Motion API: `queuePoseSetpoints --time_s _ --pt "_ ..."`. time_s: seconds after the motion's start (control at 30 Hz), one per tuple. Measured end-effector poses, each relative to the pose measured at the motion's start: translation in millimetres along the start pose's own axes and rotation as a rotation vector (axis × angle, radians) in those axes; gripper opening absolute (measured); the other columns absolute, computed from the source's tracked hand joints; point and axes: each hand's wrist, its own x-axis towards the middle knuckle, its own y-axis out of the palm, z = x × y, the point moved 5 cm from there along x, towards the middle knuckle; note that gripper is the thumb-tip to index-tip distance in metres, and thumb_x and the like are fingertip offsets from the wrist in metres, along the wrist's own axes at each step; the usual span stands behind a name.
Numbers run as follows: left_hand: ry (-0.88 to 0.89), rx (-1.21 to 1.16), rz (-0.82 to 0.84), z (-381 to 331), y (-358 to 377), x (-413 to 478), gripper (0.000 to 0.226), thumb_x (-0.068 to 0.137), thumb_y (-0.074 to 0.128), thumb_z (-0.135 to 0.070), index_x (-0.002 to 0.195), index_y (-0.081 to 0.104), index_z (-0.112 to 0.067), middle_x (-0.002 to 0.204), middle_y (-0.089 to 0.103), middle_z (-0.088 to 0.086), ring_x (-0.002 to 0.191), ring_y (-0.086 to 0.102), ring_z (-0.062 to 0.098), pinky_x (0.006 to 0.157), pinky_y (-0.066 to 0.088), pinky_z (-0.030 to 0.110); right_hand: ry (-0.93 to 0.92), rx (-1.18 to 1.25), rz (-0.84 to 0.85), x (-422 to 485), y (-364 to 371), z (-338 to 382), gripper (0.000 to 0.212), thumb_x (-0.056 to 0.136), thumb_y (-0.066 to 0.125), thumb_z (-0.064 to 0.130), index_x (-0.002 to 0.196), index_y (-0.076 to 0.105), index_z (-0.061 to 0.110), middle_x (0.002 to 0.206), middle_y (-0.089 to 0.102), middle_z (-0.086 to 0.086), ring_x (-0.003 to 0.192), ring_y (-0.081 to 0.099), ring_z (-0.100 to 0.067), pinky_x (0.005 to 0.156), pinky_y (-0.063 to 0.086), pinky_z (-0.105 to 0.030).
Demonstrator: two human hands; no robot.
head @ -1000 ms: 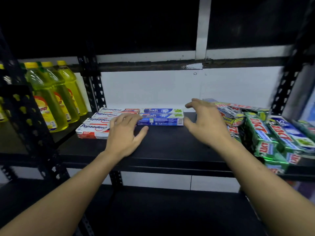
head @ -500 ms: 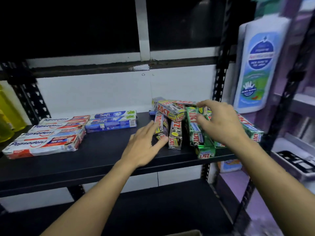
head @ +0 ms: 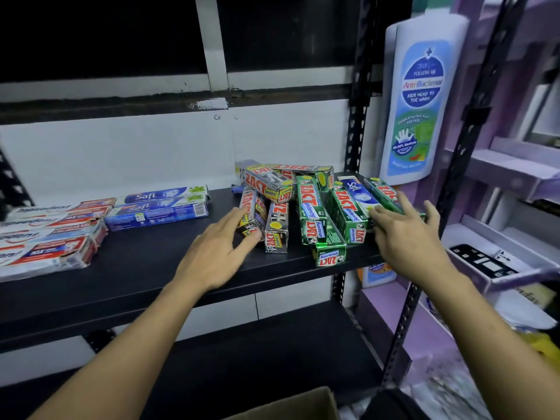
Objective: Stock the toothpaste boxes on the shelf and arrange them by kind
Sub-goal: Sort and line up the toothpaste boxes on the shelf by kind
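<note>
Flat left grip (head: 213,260) touches silver box (head: 253,204), right grip (head: 406,237) green box (head: 383,192).

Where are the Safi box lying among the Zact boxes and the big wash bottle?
Safi box (head: 359,194): head view, blue top face.
Wash bottle (head: 422,97): head view, middle of its label.

You are standing in a small shop. Black slotted-steel shelf (head: 157,268) racks carry branded toothpaste boxes (head: 312,204) grouped by label, and beside them stands a tall white anti-bacterial wash bottle (head: 424,95).
</note>
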Motion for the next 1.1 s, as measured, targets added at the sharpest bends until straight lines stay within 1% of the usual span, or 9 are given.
queuePoseSetpoints --time_s 0.07,0.2,0.33,0.5,0.63,0.73,0.93,1.03,1.1 --pt "0.0 0.009 0.001 -0.4 -0.1 -0.6 0.076 0.09 0.022 -0.08 0.156 0.013 -0.043 0.164 0.02 -0.013 0.146 0.029 0.019 0.115 0.032 0.053 0.014 0.056 -0.066 -9.5 -6.4 -2.9 0.018 0.09 0.061 0.017 0.107 0.068 0.016 0.115 0.071 0.001 0.137 0.04 -0.035 0.108 0.016 -0.056" --pt "0.007 0.009 -0.003 0.6 0.0 -0.5 0.079 0.087 0.02 -0.083 0.155 0.014 -0.044 0.163 0.023 -0.012 0.146 0.03 0.02 0.114 0.034 0.053 0.06 0.178 -0.169 -34.9 -20.9 -9.1 0.021 0.088 0.057 0.033 0.098 0.069 0.02 0.111 0.071 0.005 0.129 0.047 -0.034 0.104 0.023 -0.049" --pt "0.007 0.016 -0.007 0.8 0.3 0.0 0.078 0.088 0.021 -0.082 0.155 0.014 -0.043 0.163 0.024 -0.011 0.146 0.03 0.02 0.114 0.033 0.052 0.119 0.276 -0.183 -53.9 -24.4 -11.9 0.017 0.091 0.065 0.037 0.099 0.065 0.022 0.128 0.062 0.003 0.124 0.049 -0.028 0.095 0.034 -0.044" --pt "0.003 0.017 -0.01 -0.2 -0.2 -0.4 0.078 0.089 0.022 -0.08 0.156 0.015 -0.042 0.163 0.024 -0.011 0.146 0.029 0.02 0.114 0.033 0.052 0.224 0.457 -0.189 -68.8 -14.5 -6.3 0.041 0.085 0.072 0.034 0.121 0.057 0.018 0.144 0.043 -0.008 0.125 0.047 -0.032 0.098 0.045 -0.045" --pt "0.001 0.013 -0.006 -0.2 -0.6 -0.8 0.077 0.089 0.024 -0.079 0.156 0.016 -0.04 0.163 0.026 -0.009 0.145 0.031 0.021 0.114 0.034 0.051 0.302 0.464 -0.166 -69.8 -4.1 1.7 0.061 0.088 0.069 0.037 0.143 0.046 0.025 0.142 0.046 -0.008 0.127 0.049 -0.027 0.089 0.05 -0.042" --pt "0.002 0.015 -0.01 0.1 -0.5 -0.9 0.077 0.089 0.024 -0.08 0.156 0.016 -0.041 0.163 0.026 -0.009 0.146 0.031 0.022 0.114 0.034 0.051 0.336 0.487 -0.234 -65.3 -3.5 3.6 0.049 0.088 0.07 0.031 0.134 0.057 0.02 0.131 0.056 -0.01 0.114 0.057 -0.028 0.083 0.047 -0.034" --pt "0.0 0.012 -0.015 2.8 0.4 0.7 0.076 0.089 0.024 -0.08 0.155 0.016 -0.042 0.161 0.031 -0.009 0.143 0.035 0.022 0.112 0.037 0.051 0.316 0.554 -0.408 -56.8 -23.3 7.3 0.03 0.086 0.074 0.023 0.114 0.069 0.013 0.112 0.069 -0.004 0.101 0.065 -0.021 0.085 0.038 -0.016" --pt "0.005 0.007 -0.021 2.2 -0.5 0.8 0.076 0.089 0.023 -0.081 0.155 0.018 -0.043 0.159 0.034 -0.009 0.14 0.037 0.022 0.11 0.038 0.051 0.309 0.599 -0.484 -56.8 -37.5 8.9 0.027 0.086 0.075 0.02 0.111 0.069 0.012 0.111 0.07 -0.002 0.097 0.066 -0.021 0.087 0.045 -0.022" --pt "0.005 0.002 -0.022 1.1 -1.0 -0.3 0.077 0.089 0.024 -0.08 0.155 0.019 -0.041 0.16 0.031 -0.008 0.143 0.035 0.021 0.112 0.037 0.051 0.301 0.629 -0.522 -58.2 -43.9 9.8 0.026 0.086 0.074 0.02 0.111 0.069 0.013 0.114 0.068 -0.001 0.093 0.068 -0.023 0.087 0.053 -0.035"
